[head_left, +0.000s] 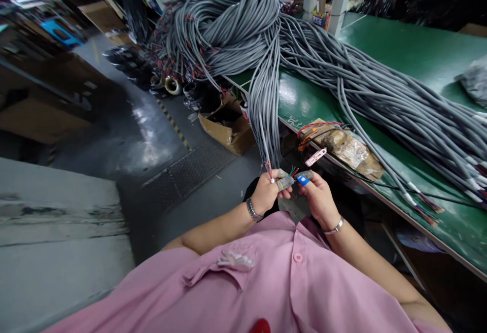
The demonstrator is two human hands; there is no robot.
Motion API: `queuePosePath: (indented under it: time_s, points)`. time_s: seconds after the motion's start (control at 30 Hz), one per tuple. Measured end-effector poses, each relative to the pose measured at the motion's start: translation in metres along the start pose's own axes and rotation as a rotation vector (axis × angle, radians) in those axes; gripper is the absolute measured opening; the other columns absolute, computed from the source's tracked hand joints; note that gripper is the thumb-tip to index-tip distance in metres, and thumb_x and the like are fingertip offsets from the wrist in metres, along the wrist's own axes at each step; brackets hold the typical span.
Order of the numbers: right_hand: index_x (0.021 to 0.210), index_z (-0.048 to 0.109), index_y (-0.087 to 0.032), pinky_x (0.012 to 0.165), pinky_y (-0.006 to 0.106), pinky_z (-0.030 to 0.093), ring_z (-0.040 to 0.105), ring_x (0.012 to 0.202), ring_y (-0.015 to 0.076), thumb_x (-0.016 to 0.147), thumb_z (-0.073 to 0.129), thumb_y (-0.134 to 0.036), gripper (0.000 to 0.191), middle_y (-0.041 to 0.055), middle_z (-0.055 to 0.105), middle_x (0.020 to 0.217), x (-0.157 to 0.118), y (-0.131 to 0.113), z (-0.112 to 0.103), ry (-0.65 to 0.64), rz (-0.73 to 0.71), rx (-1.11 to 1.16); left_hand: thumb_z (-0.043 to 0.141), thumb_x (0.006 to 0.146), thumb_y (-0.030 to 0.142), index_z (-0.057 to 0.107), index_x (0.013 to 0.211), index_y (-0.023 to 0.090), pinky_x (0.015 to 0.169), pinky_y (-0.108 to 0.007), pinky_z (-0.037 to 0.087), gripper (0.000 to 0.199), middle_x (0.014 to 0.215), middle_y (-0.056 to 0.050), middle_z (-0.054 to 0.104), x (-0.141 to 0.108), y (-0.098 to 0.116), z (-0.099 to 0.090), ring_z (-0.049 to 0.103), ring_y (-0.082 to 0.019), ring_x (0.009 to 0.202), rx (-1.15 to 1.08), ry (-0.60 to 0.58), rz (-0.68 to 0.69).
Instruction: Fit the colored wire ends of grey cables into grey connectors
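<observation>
My left hand (269, 189), with grey wrapped covers on its fingers, is closed on the end of a grey cable (269, 163). Thin red, green and dark wires (294, 171) fan out between my two hands. My right hand (319, 196) pinches at these wires, its thumb and a grey-covered finger pressed together. A blue wrap (303, 180) with a pale mark sits at the right thumb tip. The exact grip on each wire is hidden by the fingers. More grey cables (262, 104) hang over the table edge just beyond my left hand.
A large heap of grey cables (236, 33) lies along the green table (384, 43). Near its edge are a taped cardboard piece (353, 153) and a pinkish-white strip tool (316, 157). An open cardboard box (228, 132) stands on the floor, and a grey cabinet (61, 241) is at left.
</observation>
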State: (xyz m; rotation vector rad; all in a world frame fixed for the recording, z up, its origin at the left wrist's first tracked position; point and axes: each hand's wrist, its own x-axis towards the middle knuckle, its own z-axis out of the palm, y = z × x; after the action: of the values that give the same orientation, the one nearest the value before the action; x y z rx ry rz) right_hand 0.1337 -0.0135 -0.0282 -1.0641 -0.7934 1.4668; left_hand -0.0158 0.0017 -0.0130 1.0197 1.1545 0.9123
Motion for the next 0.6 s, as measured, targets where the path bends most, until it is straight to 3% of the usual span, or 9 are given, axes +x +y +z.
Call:
queuePosePath:
  time_s: [0.17,0.3,0.43,0.6]
  points:
    - [0.085,0.068,-0.019,0.056,0.024,0.041,0.046,0.059,0.0096,0.084,0.063,-0.051,0.032,-0.0006,0.058,0.071,0.006,0.001,-0.018,0.065,0.001,0.113,0.074,0.069,0.041,0.059,0.066,0.013,0.037,-0.018,0.031,0.032,0.056,-0.001,0.063,0.0,0.009,-0.005,0.057,-0.009,0.04,-0.036,-0.045,-0.026]
    - [0.086,0.067,-0.02,0.055,0.024,0.044,0.05,0.058,0.0102,0.081,0.058,-0.063,0.045,0.0015,0.063,0.078,0.019,-0.013,-0.031,0.102,0.019,0.158,0.075,0.068,0.039,0.059,0.065,0.012,0.035,-0.017,0.03,0.032,0.054,-0.001,0.062,0.003,0.023,-0.007,0.053,-0.008,0.037,-0.06,-0.162,-0.056]
    - [0.088,0.066,-0.021,0.055,0.025,0.047,0.054,0.058,0.011,0.076,0.057,-0.071,0.052,0.0019,0.066,0.081,0.033,-0.033,-0.029,0.009,0.1,0.172,0.076,0.067,0.038,0.06,0.066,0.012,0.033,-0.016,0.029,0.03,0.053,-0.001,0.061,0.009,0.035,-0.002,0.052,-0.007,0.035,-0.079,-0.277,-0.105]
    - [0.082,0.066,-0.021,0.055,0.024,0.046,0.051,0.057,0.0103,0.074,0.067,-0.064,0.045,-0.0012,0.061,0.07,0.04,-0.04,-0.018,-0.018,0.078,0.21,0.076,0.065,0.038,0.06,0.067,0.012,0.033,-0.017,0.032,0.031,0.052,-0.001,0.061,0.018,0.037,0.007,0.049,-0.007,0.034,-0.114,-0.323,-0.135]
